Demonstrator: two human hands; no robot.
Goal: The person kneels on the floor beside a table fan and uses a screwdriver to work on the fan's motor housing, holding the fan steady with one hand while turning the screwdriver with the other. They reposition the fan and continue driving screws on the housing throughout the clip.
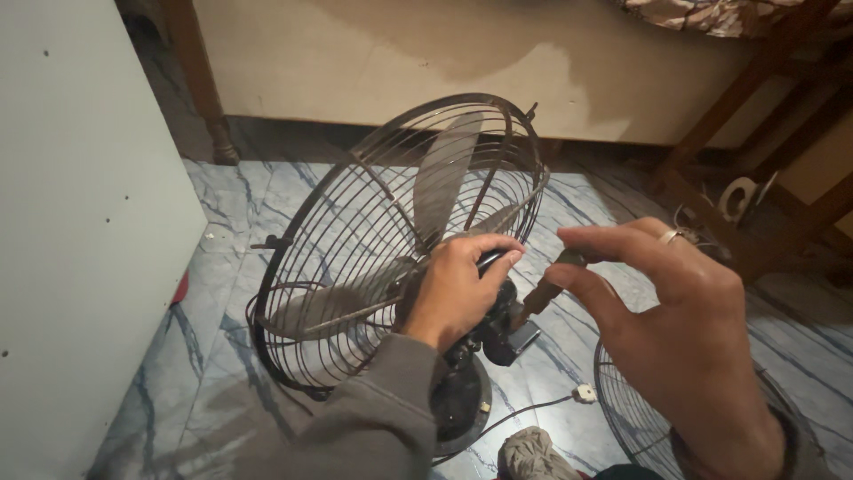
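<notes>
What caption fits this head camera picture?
Left hand grips the fan's motor behind its wire guard; right hand pinches a small tool.

No packages, labels, signs or screens can be seen anywhere in this view.

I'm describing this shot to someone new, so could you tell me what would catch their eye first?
A dark wire-caged fan stands mid-frame on the marbled floor. The left hand grips its motor housing, and the right hand beside it pinches a small tool. A second wire grille lies lower right.
</notes>
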